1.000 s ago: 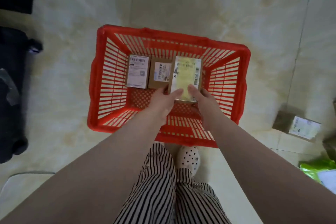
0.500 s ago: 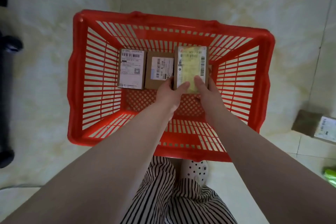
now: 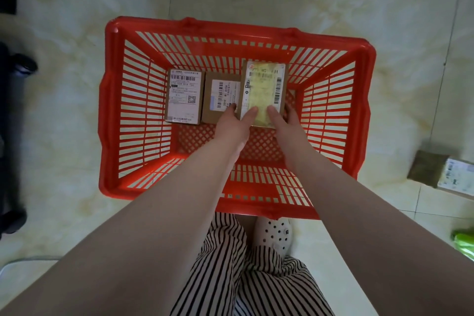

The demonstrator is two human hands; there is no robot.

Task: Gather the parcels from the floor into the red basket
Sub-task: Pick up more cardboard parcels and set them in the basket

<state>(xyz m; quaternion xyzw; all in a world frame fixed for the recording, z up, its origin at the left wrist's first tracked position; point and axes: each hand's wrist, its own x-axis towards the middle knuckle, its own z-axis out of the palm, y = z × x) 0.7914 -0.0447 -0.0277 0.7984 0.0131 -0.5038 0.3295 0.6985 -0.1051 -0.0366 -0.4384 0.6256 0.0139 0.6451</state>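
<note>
The red basket stands on the pale tiled floor in front of me. Inside, along its far wall, lie a brown box with a white label at the left and a second brown box beside it. Both my hands hold a third box with a yellowish label at the right of that row. My left hand grips its near left corner, thumb on top. My right hand grips its near right corner the same way. Whether the box rests on the basket floor I cannot tell.
Another brown parcel with a white label lies on the floor to the right of the basket. A green bag shows at the right edge. Dark objects stand along the left edge. My striped trousers and white shoe are just behind the basket.
My hands have carried the yellow-labelled box deeper into the basket, down beside the other two boxes. My view has come closer to the basket.
</note>
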